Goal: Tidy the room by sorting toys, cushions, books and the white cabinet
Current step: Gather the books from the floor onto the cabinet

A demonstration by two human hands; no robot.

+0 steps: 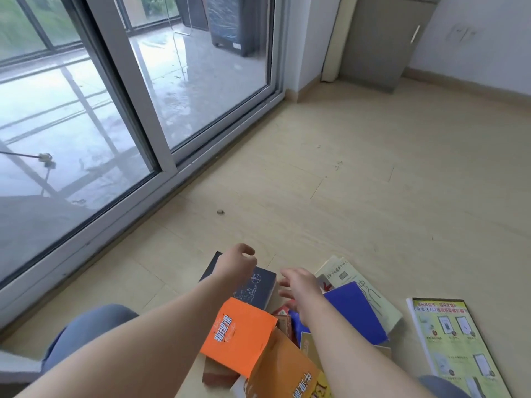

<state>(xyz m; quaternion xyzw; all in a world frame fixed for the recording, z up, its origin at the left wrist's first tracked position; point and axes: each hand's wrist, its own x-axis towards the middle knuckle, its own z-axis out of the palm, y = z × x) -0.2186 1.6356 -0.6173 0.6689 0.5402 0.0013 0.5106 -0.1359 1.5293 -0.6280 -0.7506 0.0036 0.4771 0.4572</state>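
Books are scattered in a loose heap on the pale wood-look floor [373,173] in the lower middle of the frame. A dark navy book with white chalk-style drawings [255,288] lies flat at the upper left of the heap. A bright orange paperback [238,337] is overlapped onto its near edge. A darker orange book with a yellow band [284,372] is cut off by the bottom edge. To the right, a plain blue book [356,314] is laid across a cream book with printed characters [344,272]. A yellow-green printed booklet [454,343] is set apart from the heap, at the lower right.

The left hand [238,261] is held over the far corner of the navy book, its fingers curled inward with nothing seen in them (whether the cover is touched cannot be told). The right hand [298,282] is stretched out between the navy book and the cream one, its fingers straight and spread, with nothing gripped.

Knees in blue-grey trousers [92,326] are seen at the lower left. A sliding glass door with a grey metal frame [161,119] fills the upper left. A pale grey cabinet with one door [379,41] is stood against the wall at the upper right. A small round brown object [220,212] lies on the floor near the door track, well apart from the heap.
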